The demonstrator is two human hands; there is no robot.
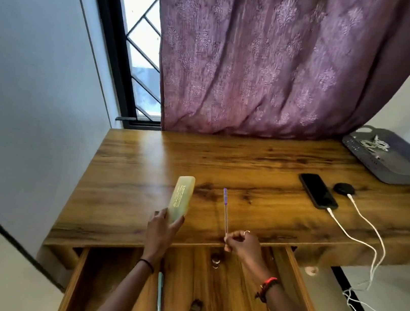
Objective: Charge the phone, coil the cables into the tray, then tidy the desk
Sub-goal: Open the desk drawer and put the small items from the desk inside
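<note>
My left hand (163, 225) grips the near end of a pale yellow case (180, 201) above the desk's front edge. My right hand (242, 242) pinches the lower end of a purple-capped pen (225, 212), which points away from me. A black phone (317, 191) lies face up on the wooden desk (224, 158) with a white cable (353, 240) plugged into its near end. A second white cable runs from a black round puck (344, 188) off the desk edge. A grey tray (396, 168) at the back right holds coiled white cables (374, 144).
An open wooden drawer (205, 288) below my arms holds a teal pen (159, 303), a small dark clip (195, 308) and small round items (216, 259). A purple curtain (279, 60) hangs behind the desk. Loose cable lies on the floor at right.
</note>
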